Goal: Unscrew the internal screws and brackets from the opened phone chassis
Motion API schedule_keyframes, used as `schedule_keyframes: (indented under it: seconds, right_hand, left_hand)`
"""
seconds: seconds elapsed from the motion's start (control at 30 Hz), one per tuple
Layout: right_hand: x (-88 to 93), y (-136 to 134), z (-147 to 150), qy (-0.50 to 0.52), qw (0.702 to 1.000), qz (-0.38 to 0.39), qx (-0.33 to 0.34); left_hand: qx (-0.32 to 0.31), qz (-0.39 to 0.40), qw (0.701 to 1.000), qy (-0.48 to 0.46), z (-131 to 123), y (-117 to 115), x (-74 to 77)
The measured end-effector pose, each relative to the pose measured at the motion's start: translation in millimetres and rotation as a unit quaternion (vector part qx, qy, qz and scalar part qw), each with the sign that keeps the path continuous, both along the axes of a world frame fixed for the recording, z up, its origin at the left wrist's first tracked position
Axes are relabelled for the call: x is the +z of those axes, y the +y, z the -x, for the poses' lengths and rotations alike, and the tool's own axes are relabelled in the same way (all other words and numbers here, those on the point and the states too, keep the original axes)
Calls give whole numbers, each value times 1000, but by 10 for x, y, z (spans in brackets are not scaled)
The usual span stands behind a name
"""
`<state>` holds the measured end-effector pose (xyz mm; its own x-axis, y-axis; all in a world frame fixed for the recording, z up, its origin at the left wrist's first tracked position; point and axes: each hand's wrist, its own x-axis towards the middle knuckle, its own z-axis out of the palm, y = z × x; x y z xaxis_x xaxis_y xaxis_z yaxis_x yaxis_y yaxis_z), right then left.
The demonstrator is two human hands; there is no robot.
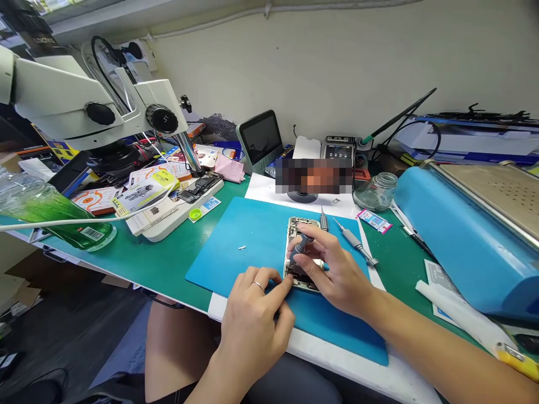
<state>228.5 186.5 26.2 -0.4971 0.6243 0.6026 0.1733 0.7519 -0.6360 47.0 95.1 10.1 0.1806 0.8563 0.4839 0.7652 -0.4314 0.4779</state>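
Observation:
An opened phone (297, 223) lies on the blue mat (252, 233), its inner parts exposed. My right hand (332, 264) is closed around a small grey screwdriver (302, 247), held tilted over the phone. The screwdriver's tip is hidden. At the phone's near left corner, my left hand (259, 311) grips the edge, the index finger pressing there and the other fingers bent. Beyond my right hand lie a second screwdriver (323, 219) and a third screwdriver (353, 240). A tiny pale part (241, 247) rests on the mat's left side.
At the left, a microscope (84, 106) overhangs boxes (147, 191) and a green bottle (63, 216). A glass jar (376, 191) stands behind the mat. On the right are a large blue machine (455, 241) and a yellow tape measure (517, 359). A smart display (260, 140) stands at the back.

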Motion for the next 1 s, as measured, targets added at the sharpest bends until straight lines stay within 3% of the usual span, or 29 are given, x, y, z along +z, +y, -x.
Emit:
schedule_keyframes:
  seconds: [0.53, 1.0]
  right_hand:
    - [78, -3, -5, -37, 998, -54, -13]
    - [107, -3, 0, -35, 998, -41, -11]
  left_hand:
    - [1, 0, 1000, 15, 6, 7, 14]
    - [5, -7, 1000, 27, 17, 0, 31]
